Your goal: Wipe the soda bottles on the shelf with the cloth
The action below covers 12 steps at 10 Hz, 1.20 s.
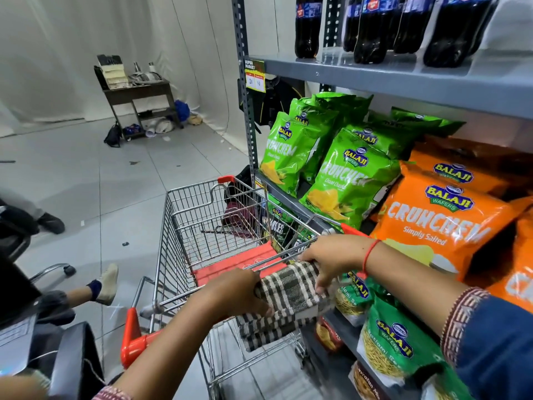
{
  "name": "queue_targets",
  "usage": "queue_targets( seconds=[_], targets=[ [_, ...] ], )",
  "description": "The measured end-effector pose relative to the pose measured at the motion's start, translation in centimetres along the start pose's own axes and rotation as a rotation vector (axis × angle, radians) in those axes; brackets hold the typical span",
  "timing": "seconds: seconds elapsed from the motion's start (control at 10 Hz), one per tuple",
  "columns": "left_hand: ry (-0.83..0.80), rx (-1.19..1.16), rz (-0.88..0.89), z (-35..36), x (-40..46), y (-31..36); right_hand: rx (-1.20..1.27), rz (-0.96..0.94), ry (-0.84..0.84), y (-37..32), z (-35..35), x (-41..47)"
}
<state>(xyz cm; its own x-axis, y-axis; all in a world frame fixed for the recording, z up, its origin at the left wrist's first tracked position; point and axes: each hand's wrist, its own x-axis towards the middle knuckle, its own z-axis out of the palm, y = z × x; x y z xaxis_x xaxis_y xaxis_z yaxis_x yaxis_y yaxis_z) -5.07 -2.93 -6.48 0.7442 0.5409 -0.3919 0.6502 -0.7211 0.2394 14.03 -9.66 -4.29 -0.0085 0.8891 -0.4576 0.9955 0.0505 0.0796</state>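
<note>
A black-and-white checked cloth (288,295) lies folded over the rear rim of a wire shopping cart (202,215). My left hand (233,293) grips the cloth's left end. My right hand (328,259) holds its right end, fingers curled over the top. Several dark soda bottles (372,33) with blue labels stand upright on the grey top shelf (403,82), up and to the right, well above both hands. Only their lower halves show.
Green chip bags (343,183) and orange chip bags (438,223) fill the shelf below the bottles. More snack packs (389,339) sit lower down. A seated person's foot (106,284) and chair are at the left. A small cluttered table (138,93) stands by the far curtain.
</note>
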Motion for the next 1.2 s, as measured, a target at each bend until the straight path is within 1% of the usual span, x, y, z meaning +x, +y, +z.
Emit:
queue_targets(
  seconds=[0.1, 0.2, 0.3, 0.4, 0.5, 0.6, 0.8, 0.9, 1.0, 1.1, 1.2],
  targets=[
    [0.012, 0.009, 0.002, 0.8, 0.2, 0.0, -0.034, -0.006, 0.068, -0.7, 1.0, 0.1],
    [0.017, -0.017, 0.009, 1.3, 0.1, -0.2, 0.007, -0.012, 0.066, -0.8, 1.1, 0.2],
    [-0.046, -0.167, 0.024, 1.1, 0.2, -0.8, 0.044, -0.006, -0.038, -0.8, 0.4, 0.4],
    [-0.121, -0.298, 0.044, 0.8, 0.5, -1.5, 0.075, 0.017, -0.202, -1.2, -0.7, 0.9],
    [-0.128, -0.307, 0.03, 1.1, 0.7, -1.5, 0.092, 0.036, -0.264, -1.4, -1.0, 1.1],
    [-0.115, -0.364, -0.021, 1.6, 0.9, -1.3, 0.062, 0.042, -0.259, -1.5, -0.8, 1.2],
    [-0.064, -0.472, -0.065, 2.1, 0.6, -1.2, 0.125, 0.047, -0.249, -1.7, -0.9, 0.5],
    [-0.108, -0.498, -0.052, 1.7, 0.3, -0.9, 0.128, 0.088, -0.245, -1.9, -1.2, -0.2],
    [-0.169, -0.227, 0.013, 0.5, 0.4, -0.9, 0.24, 0.135, -0.213, -1.5, -0.6, -1.1],
    [-0.197, -0.088, 0.029, -1.1, 0.3, -0.5, 0.263, 0.154, -0.125, -1.0, 0.0, -1.8],
    [-0.117, -0.001, 0.067, -4.0, 0.9, 0.4, 0.34, 0.139, 0.039, -0.7, -0.2, -2.7]
  ],
)
